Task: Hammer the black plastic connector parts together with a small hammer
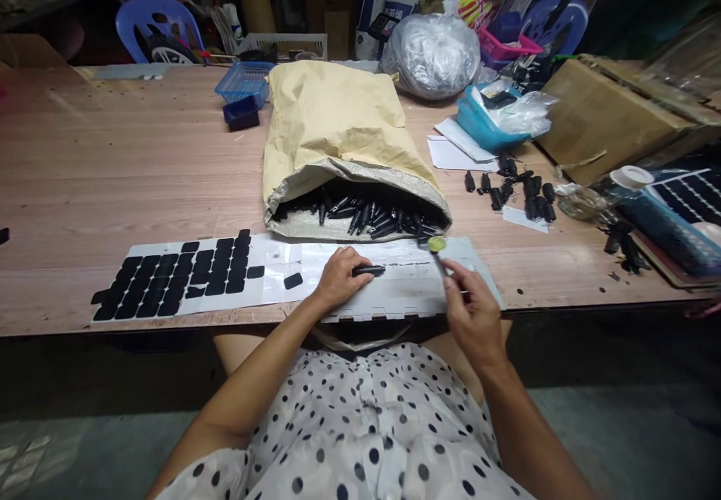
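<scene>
My left hand (338, 277) rests on a white backing sheet (394, 290) at the table's near edge, fingers closed on a slim black plastic part (369, 269) lying flat. My right hand (472, 312) is pinched on a thin tool (441, 261) with a yellow-green tip (436, 244), held just right of the part. Black rectangular stickers (180, 275) cover the sheet's left end, and one lone sticker (293, 281) lies near my left wrist. Right behind my hands, a tan paper sack (338, 125) lies open, with several black parts (366, 216) spilling from its mouth.
More black parts (515, 188) lie loose to the right, beside papers (456, 151), a blue tray (484, 128) and a cardboard box (602, 117). A clear plastic bag (432, 53) sits behind the sack, a small blue basket (243, 83) at its left. The wooden table (113, 170) stretches left.
</scene>
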`<state>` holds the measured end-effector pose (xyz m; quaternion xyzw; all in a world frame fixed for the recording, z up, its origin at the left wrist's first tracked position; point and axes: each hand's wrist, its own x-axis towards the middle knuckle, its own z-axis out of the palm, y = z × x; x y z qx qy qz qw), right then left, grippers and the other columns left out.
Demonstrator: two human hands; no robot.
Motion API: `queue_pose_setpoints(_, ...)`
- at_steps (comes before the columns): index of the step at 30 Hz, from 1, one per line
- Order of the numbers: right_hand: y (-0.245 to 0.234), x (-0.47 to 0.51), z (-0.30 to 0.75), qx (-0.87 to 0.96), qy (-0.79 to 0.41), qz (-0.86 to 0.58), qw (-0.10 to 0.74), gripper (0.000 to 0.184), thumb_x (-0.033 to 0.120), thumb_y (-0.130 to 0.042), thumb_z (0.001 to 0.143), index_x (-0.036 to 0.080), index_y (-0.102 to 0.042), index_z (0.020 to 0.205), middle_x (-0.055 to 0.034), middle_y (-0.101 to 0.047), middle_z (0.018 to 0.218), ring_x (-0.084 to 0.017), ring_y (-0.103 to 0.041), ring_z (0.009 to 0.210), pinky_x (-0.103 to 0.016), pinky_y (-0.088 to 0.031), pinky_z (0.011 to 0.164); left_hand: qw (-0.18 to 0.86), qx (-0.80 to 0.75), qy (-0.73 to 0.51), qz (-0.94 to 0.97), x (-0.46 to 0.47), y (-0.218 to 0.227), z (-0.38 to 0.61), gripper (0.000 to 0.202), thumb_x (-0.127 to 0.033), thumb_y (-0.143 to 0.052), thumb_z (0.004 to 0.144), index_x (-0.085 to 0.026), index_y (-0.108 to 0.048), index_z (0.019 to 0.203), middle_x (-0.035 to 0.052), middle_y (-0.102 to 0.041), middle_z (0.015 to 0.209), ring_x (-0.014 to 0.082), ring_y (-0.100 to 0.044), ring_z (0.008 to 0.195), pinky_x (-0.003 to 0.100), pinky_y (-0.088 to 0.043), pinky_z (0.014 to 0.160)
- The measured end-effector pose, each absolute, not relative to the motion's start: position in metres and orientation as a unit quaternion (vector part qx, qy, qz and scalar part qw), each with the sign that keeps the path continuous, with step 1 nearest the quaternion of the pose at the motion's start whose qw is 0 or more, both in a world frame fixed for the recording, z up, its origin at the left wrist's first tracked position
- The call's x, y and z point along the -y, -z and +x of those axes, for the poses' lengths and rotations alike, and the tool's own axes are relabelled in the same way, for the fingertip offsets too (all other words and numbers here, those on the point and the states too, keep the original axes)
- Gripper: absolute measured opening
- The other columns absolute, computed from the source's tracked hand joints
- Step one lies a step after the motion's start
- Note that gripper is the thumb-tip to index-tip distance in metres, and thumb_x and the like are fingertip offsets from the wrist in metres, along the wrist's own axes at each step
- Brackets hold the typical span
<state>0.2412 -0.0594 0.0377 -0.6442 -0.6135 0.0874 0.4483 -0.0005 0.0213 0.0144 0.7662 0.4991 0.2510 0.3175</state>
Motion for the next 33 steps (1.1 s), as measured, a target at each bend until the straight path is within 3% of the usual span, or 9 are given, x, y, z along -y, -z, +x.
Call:
queue_pose_setpoints(5,-0.036,0.068,0.199,0.685,-0.168,-0.563,0.430,0.033,0.027,-0.049,0.102,0.025,-0.073,0.124,-0.0052,-0.070,0.094,-0.019,-0.066,0.087,-0.033,-0.056,0.080,0.337,-0.506,-0.260,0.750,-0.022,-0.014,0.003,0.015,-0.021,-0.078,0.081,-0.023,-0.080,0.096,0.0020,-0.063,0.085,0.0230,-0.058,0.096,0.038,-0.051,0.090)
queue_pose_setpoints(14,-0.023,0.072,0.188,0.725,-0.108,-0.546,0.406,0.037,0.020,-0.046,0.103,0.027,-0.073,0.128,-0.0023,-0.062,0.082,-0.016,-0.063,0.075,-0.029,-0.055,0.072,0.334,-0.492,-0.257,0.762,-0.024,-0.016,0.005,0.010,-0.019,-0.074,0.083,-0.024,-0.081,0.087,0.0010,-0.061,0.080,0.0205,-0.058,0.089,0.036,-0.051,0.087)
queue_pose_setpoints(24,-0.020,0.071,0.196,0.704,-0.117,-0.565,0.415,0.034,0.024,-0.048,0.102,0.027,-0.074,0.125,-0.0031,-0.066,0.086,-0.017,-0.064,0.080,-0.030,-0.054,0.075,0.341,-0.505,-0.265,0.747,-0.023,-0.015,0.005,0.016,-0.017,-0.077,0.079,-0.023,-0.082,0.093,0.0019,-0.064,0.083,0.0220,-0.059,0.094,0.038,-0.052,0.089)
queue_pose_setpoints(29,-0.021,0.062,0.223,0.653,-0.048,-0.630,0.417,0.035,0.031,-0.047,0.102,0.025,-0.073,0.123,-0.0074,-0.070,0.097,-0.022,-0.064,0.091,-0.036,-0.053,0.084,0.328,-0.505,-0.255,0.756,-0.024,-0.015,0.004,0.013,-0.020,-0.075,0.082,-0.023,-0.081,0.093,0.0021,-0.064,0.083,0.0231,-0.060,0.094,0.039,-0.053,0.089)
queue_pose_setpoints(33,-0.019,0.044,0.280,0.560,0.043,-0.737,0.375,0.038,0.030,-0.046,0.096,0.020,-0.074,0.120,-0.0102,-0.065,0.093,-0.025,-0.059,0.089,-0.038,-0.047,0.082,0.278,-0.519,-0.240,0.772,-0.018,-0.018,0.007,0.010,-0.023,-0.070,0.089,-0.021,-0.077,0.096,0.0040,-0.066,0.089,0.0236,-0.060,0.095,0.040,-0.054,0.088)
